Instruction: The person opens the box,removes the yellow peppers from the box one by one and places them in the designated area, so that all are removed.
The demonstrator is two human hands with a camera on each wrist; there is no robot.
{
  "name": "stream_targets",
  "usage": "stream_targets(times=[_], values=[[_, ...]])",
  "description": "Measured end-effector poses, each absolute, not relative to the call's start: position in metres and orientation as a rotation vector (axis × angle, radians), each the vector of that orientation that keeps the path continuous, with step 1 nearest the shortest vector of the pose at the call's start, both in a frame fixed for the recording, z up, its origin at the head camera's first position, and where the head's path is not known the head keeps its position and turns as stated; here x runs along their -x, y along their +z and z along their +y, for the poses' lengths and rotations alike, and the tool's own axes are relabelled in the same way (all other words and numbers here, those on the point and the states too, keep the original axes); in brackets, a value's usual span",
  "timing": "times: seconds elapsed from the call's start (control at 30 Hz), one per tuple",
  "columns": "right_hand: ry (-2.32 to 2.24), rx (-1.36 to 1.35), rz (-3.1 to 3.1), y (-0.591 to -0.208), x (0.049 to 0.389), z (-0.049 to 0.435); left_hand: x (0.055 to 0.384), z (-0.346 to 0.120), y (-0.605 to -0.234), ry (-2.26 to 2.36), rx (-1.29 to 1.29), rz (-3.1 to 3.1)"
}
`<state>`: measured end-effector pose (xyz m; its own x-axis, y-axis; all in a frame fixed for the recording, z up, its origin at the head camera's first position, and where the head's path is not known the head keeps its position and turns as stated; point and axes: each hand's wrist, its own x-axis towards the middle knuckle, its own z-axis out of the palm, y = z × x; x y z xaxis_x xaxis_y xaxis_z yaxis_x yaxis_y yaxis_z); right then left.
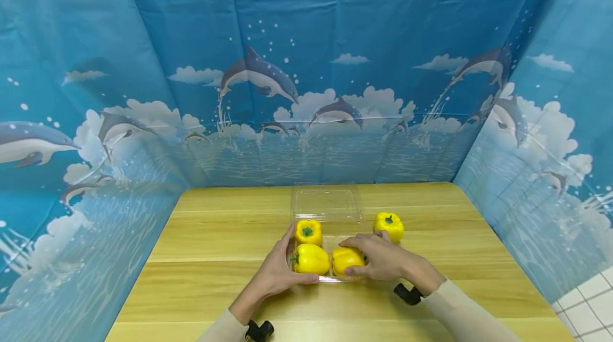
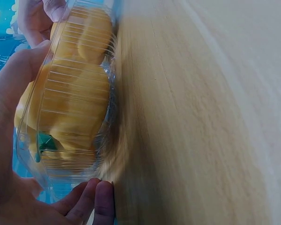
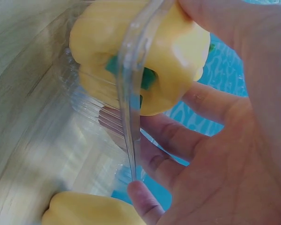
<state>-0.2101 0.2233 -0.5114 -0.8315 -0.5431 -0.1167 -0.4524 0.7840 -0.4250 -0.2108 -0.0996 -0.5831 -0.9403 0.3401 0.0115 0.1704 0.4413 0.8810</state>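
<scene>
Yellow and glossy, one lobed bell pepper (image 1: 347,261) sits at the right front of a clear, ribbed plastic box (image 1: 330,279), the right hand's (image 1: 387,258) thumb and fingers curled round it. The left hand (image 1: 278,263) grips the box's left front corner. Two other peppers (image 1: 312,259) (green stems (image 1: 307,231) showing) line its left side. The thin lid (image 1: 327,202) lies near the wood-grain tabletop's (image 1: 215,235) back edge; a fourth pepper (image 1: 390,227) stands right of the box. Behind hangs a dolphin-printed curtain (image 1: 287,12).
</scene>
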Motion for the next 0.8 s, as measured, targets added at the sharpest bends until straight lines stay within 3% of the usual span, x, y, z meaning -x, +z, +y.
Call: stream_targets(times=[0.8], values=[[-0.67, 0.787, 2.757, -0.5143, 0.2102, 0.2282, 0.2096, -0.0998, -0.5809, 1.502, -0.454, 2.514]])
